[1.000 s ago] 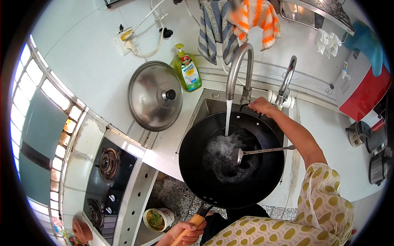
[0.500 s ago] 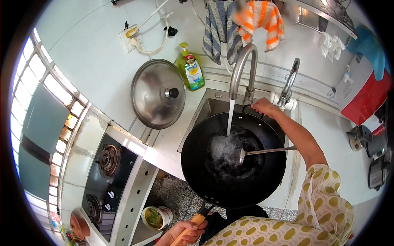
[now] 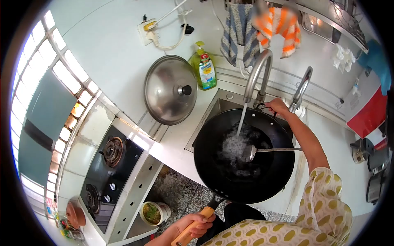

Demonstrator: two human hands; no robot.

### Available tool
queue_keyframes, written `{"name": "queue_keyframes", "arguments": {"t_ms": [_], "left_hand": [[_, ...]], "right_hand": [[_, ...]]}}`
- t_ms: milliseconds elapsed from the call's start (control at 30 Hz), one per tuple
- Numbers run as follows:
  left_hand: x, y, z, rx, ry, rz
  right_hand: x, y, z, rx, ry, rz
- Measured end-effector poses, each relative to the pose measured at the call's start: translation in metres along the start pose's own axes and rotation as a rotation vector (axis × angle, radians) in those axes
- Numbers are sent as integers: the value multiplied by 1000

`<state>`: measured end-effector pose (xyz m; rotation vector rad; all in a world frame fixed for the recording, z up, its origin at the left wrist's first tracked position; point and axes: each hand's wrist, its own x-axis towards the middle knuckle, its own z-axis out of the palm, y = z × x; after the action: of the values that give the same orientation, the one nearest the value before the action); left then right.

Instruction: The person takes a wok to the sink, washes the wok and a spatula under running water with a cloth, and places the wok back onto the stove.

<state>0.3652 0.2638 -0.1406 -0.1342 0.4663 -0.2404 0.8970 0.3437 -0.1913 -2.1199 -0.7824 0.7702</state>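
Observation:
A large black wok (image 3: pixel 213 172) rests over the sink (image 3: pixel 207 119), with water pooled in it. My left hand (image 3: pixel 196 225) is wrapped round its wooden handle (image 3: pixel 186 234) at the bottom. At the far rim, my right hand (image 3: pixel 278 106) is closed at the small loop handle beside the faucet. A thin stream of water (image 3: pixel 242 119) falls from the tall curved faucet (image 3: pixel 256 76) into the wok. Inside lies a metal spatula (image 3: pixel 251 153), its shaft leaning across the right rim.
Left of the sink, a metal lid (image 3: pixel 170 90) leans on the wall beside a green soap bottle (image 3: pixel 205 69). A smaller faucet (image 3: pixel 301 88) stands right of the tall one. Further left is a gas stove (image 3: pixel 113 180); a bucket (image 3: pixel 155 213) sits below.
The view has shifted, so the wok, sink and both hands appear further right. The water stream looks thinner. Both hands keep their hold.

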Motion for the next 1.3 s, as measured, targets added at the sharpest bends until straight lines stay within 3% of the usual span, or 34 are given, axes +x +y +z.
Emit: {"name": "queue_keyframes", "arguments": {"t_ms": [333, 567, 767, 1033, 1300], "left_hand": [[-11, 15, -35, 82, -62, -19], [-80, 4, -66, 120, -163, 39], [-184, -20, -116, 102, -175, 88], [-351, -44, -155, 104, -95, 218], [-455, -33, -199, 267, 311, 352]], "right_hand": [[-16, -6, 17, -12, 146, -151], [-55, -78, 65, -262, 172, -203], [-107, -155, 164, -304, 97, -219], [-149, -248, 344, -227, -49, -435], [-178, -359, 495, -286, -165, -580]]}}
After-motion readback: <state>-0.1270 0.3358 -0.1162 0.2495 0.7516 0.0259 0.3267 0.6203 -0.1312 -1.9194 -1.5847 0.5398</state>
